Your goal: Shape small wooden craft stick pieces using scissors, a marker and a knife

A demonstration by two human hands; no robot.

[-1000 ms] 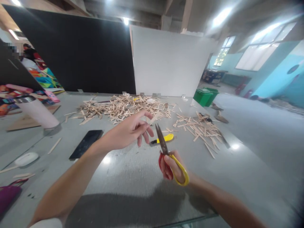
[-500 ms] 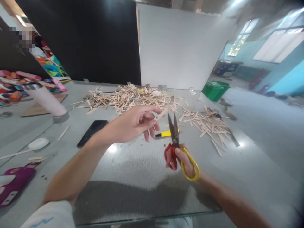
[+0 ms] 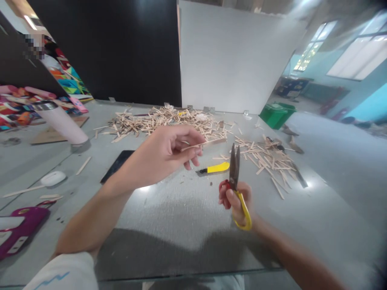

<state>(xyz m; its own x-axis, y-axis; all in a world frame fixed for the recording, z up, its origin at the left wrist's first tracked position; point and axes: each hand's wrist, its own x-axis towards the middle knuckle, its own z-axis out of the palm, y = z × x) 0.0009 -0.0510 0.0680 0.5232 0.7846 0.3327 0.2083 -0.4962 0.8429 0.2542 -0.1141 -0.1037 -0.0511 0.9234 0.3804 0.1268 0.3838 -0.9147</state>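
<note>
Between the thumb and fingers of my left hand (image 3: 169, 155) is a thin wooden stick (image 3: 215, 142), its free end pointing right. My right hand (image 3: 240, 201) grips scissors (image 3: 234, 171) with one red and one yellow handle; the dark blades point up and stand slightly apart, close to the stick's end but not touching it. On the table below lies a yellow utility knife (image 3: 218, 167). Behind my left hand spreads a big heap of wooden sticks (image 3: 145, 125), and a smaller pile of sticks (image 3: 269, 155) lies to the right.
On the left are a pale tumbler (image 3: 62, 123), a black phone (image 3: 116, 165) partly behind my forearm, a white mouse (image 3: 53, 178) and a purple case (image 3: 26, 229). Black and white panels (image 3: 236, 60) close off the back. A green bin (image 3: 276, 115) stands at the back right.
My right hand with the scissors has moved right, and the blades have closed somewhat. The stick in my left hand has turned from slanting to nearly level, showing more length.
</note>
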